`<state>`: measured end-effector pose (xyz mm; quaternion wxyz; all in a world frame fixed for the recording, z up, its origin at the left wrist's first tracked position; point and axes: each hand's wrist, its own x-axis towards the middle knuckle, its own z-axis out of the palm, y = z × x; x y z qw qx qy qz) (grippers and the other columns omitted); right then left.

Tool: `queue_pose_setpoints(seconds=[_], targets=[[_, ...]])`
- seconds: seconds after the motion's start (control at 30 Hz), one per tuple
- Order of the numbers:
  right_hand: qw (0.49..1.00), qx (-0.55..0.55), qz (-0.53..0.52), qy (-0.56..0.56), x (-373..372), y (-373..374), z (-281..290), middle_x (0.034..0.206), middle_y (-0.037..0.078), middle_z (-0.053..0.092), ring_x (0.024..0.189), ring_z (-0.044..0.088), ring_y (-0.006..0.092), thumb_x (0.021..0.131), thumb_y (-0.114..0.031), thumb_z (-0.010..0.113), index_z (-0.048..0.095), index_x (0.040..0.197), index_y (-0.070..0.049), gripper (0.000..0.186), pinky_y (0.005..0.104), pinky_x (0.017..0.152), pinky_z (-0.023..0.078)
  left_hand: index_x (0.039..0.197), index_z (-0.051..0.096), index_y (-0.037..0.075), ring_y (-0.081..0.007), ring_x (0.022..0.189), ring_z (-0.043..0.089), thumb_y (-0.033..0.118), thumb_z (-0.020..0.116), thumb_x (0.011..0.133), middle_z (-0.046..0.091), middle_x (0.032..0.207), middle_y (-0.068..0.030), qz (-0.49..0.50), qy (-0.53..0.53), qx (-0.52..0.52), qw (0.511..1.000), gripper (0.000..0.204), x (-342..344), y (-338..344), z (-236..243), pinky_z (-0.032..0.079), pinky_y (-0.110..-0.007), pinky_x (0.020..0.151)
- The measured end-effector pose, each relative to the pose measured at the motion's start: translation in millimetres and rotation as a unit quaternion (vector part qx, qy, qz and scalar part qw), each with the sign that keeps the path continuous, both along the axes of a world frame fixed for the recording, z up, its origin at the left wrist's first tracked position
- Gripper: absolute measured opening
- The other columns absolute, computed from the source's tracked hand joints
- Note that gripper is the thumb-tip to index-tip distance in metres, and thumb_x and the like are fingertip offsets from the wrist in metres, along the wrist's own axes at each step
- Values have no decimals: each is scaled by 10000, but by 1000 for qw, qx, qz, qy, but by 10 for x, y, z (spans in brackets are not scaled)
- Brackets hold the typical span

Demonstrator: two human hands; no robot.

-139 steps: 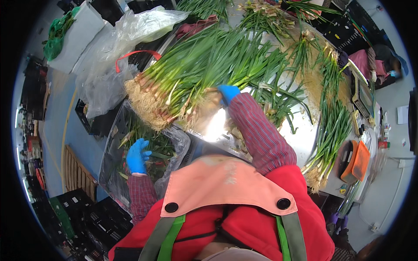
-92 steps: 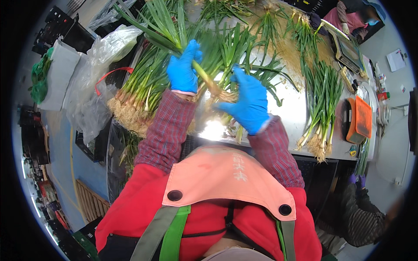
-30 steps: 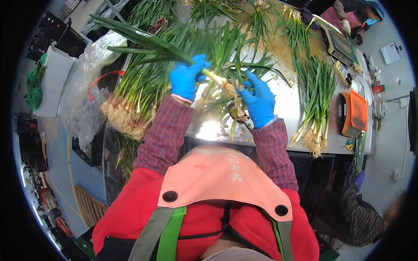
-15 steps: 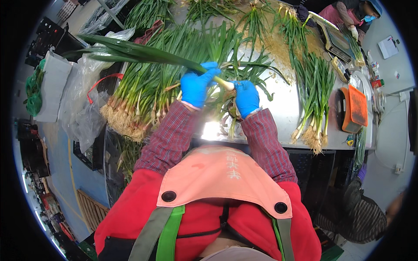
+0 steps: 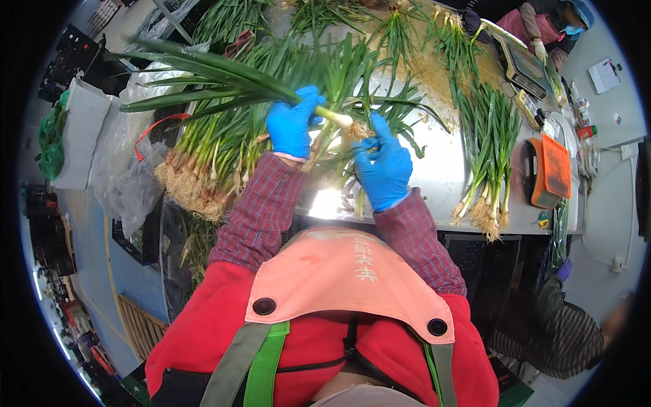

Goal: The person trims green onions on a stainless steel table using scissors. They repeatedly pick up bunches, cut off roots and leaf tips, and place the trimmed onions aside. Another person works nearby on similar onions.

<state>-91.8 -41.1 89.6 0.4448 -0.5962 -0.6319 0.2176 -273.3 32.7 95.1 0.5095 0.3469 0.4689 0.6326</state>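
Observation:
My left hand [image 5: 291, 123], in a blue glove, is closed around a green garlic stalk [image 5: 331, 117]. The stalk's long leaves fan out to the left, and its white bulb with a tuft of roots [image 5: 357, 129] points right. Close by the roots is my right hand [image 5: 384, 166], also gloved in blue, with its fingers apart and nothing visible in them. Beneath my hands lie loose leaves and peelings, partly hidden. A large heap of green garlic [image 5: 203, 159] spreads on the left, roots toward me.
The metal table [image 5: 441, 156] holds a bunch of green garlic [image 5: 494, 149] on the right, beside an orange container [image 5: 553, 169] and a scale [image 5: 519, 64]. Clear plastic sheeting [image 5: 125, 163] hangs at the left. Another person [image 5: 536, 27] works at the far right corner.
My right hand has drawn back from the bulb end, toward me, and its fingers have spread. The roots now show. My left hand has shifted slightly left with the stalk.

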Motion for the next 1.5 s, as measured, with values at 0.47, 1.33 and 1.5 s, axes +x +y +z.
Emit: queue_pose_setpoints(seconds=[0.47,1.33,1.5], targets=[[973,131,5,-191,-106,282,-386,720,122,585,620,619,279,895,-237,630,626,1099,-61,270,419,542,477,1118,646,-21,-161,815,674,140,678,894,697,962,-101,-35,-32,-44,998,278,74,-63,-143,550,-248,646],[989,-118,45,-81,-29,317,-1,754,149,660,695,652,314,904,-303,628,739,1030,-139,235,422,619,487,1170,621,-39,-200,900,684,149,656,911,691,1015,-120,-73,24,-35,996,322,-39,-60,-58,580,-284,742],[989,-99,68,-81,95,413,-548,829,159,658,680,624,302,917,-244,627,742,958,-104,186,393,614,478,1192,601,-43,-210,939,676,136,651,918,686,1025,-130,-140,30,-5,990,331,-105,-82,-10,581,-297,764]])
